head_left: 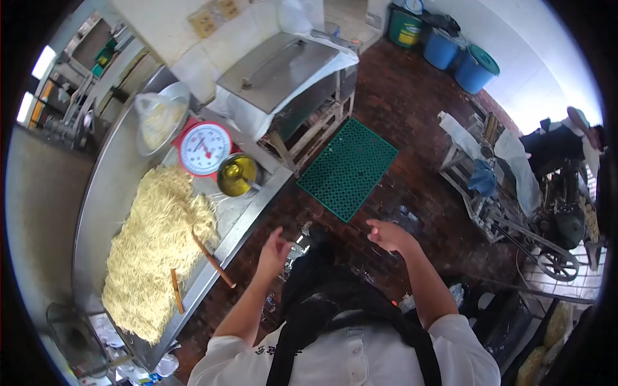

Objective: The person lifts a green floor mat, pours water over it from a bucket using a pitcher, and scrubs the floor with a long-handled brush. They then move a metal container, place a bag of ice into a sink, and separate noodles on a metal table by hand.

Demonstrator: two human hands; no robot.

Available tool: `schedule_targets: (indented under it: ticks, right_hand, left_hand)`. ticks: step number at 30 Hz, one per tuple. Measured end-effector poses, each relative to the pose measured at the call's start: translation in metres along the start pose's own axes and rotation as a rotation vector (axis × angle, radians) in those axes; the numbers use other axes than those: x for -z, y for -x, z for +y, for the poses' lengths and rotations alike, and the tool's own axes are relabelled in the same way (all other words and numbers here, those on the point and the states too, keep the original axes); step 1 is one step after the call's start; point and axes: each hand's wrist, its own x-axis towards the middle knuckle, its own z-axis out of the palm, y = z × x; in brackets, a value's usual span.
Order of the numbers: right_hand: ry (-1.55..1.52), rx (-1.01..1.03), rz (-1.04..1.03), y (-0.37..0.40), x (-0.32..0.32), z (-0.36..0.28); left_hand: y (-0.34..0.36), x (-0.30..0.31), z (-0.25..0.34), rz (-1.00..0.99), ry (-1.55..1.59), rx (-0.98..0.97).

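My left hand [275,252] hangs in the air in front of my body, off the edge of the metal counter [241,219]. Its fingers are loosely bent and apart, with nothing in them. Over the floor on the other side, my right hand [391,235] is also free, its fingers partly stretched towards the left. A large heap of pale noodles [148,238] covers much of the counter. One wooden stick [215,262] lies with its end in the noodles, and another [176,293] rests closer to me. Behind the heap are a red dial scale [205,148] and a metal bowl of yellow liquid [232,186] with a ladle.
A green mat [349,168] lies on the dark red floor. A metal-topped stand [280,71] adjoins the counter. Lidded bins [476,67] line the far wall. At the right, a person [560,145] bends beside a machine with a wheel [557,264].
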Motion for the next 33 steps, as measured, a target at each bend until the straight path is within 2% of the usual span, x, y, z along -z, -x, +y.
schedule_targets:
  ticks: [1, 2, 3, 4, 5, 6, 7, 8, 9, 10, 12, 13, 15, 19, 21, 22, 23, 25, 26, 28, 29, 31, 33]
  right_hand:
    - [-0.073, 0.048, 0.013, -0.003, -0.006, -0.011]
    - [-0.144, 0.094, 0.028, -0.003, -0.014, -0.018]
    - [-0.082, -0.054, -0.020, 0.014, 0.033, 0.061]
    - [-0.083, -0.030, -0.003, -0.006, 0.024, 0.070]
    - [-0.075, -0.007, 0.016, -0.025, 0.022, 0.075]
    - [-0.091, -0.065, -0.002, -0.031, 0.035, 0.061]
    - [-0.095, -0.089, -0.012, -0.034, 0.041, 0.069]
    - [-0.156, -0.139, -0.028, -0.039, 0.045, 0.079]
    - [-0.220, -0.187, -0.046, -0.044, 0.047, 0.088]
    - [-0.236, -0.201, -0.061, -0.052, 0.048, 0.099]
    - [-0.455, -0.181, 0.055, -0.077, 0.049, 0.121]
    - [-0.469, -0.192, 0.043, -0.090, 0.050, 0.129]
    - [-0.600, -0.218, 0.116, -0.121, 0.050, 0.149]
    - [-0.851, -0.341, 0.033, -0.211, 0.003, 0.233]
    - [-1.112, -0.394, 0.013, -0.259, -0.014, 0.268]
    - [-1.242, -0.493, -0.015, -0.280, -0.011, 0.278]
    - [-1.259, -0.516, -0.037, -0.308, -0.021, 0.295]
    - [-1.191, -0.616, 0.104, -0.357, -0.061, 0.333]
    - [-1.203, -0.638, 0.085, -0.383, -0.080, 0.352]
    - [-0.999, -0.598, 0.184, -0.428, -0.123, 0.382]
    - [-1.010, -0.622, 0.150, -0.443, -0.138, 0.392]
    - [-0.914, -0.599, 0.217, -0.478, -0.155, 0.411]
    - [-0.875, -0.611, 0.196, -0.506, -0.164, 0.431]
  left_hand:
    - [0.004, 0.012, 0.015, -0.018, -0.021, 0.006]
    - [-0.011, 0.025, 0.031, 0.017, -0.088, -0.086]
    - [-0.071, -0.063, 0.059, -0.004, 0.006, -0.136]
    - [-0.117, -0.051, 0.063, 0.015, -0.013, -0.173]
    - [-0.166, -0.043, 0.071, 0.112, -0.078, -0.320]
    - [-0.218, -0.025, 0.088, 0.080, -0.113, -0.322]
    - [-0.264, -0.029, 0.088, 0.189, -0.175, -0.475]
    - [-0.294, -0.025, 0.118, 0.134, -0.125, -0.399]
    - [-0.342, -0.023, 0.114, 0.125, -0.240, -0.409]
    - [-0.381, -0.024, 0.114, 0.198, -0.370, -0.489]
    - [-0.437, -0.017, 0.123, 0.184, -0.620, -0.553]
    - [-0.461, -0.011, 0.114, 0.163, -0.624, -0.545]
    - [-0.505, -0.006, 0.087, 0.124, -0.890, -0.716]
    - [-0.516, -0.005, 0.086, 0.140, -1.052, -0.686]
    - [-0.517, -0.002, 0.078, 0.160, -1.036, -0.724]
    - [-0.516, 0.003, 0.078, 0.119, -1.024, -0.709]
    - [-0.515, 0.003, 0.083, 0.087, -1.006, -0.699]
    - [-0.502, -0.006, 0.091, 0.182, -0.971, -0.513]
    - [-0.503, -0.003, 0.092, 0.172, -0.995, -0.522]
    - [-0.505, 0.015, 0.086, 0.177, -1.013, -0.505]
    - [-0.504, 0.025, 0.083, 0.186, -1.002, -0.479]
    - [-0.504, 0.043, 0.079, 0.276, -1.038, -0.457]
    - [-0.495, 0.100, 0.085, 0.442, -1.129, -0.017]
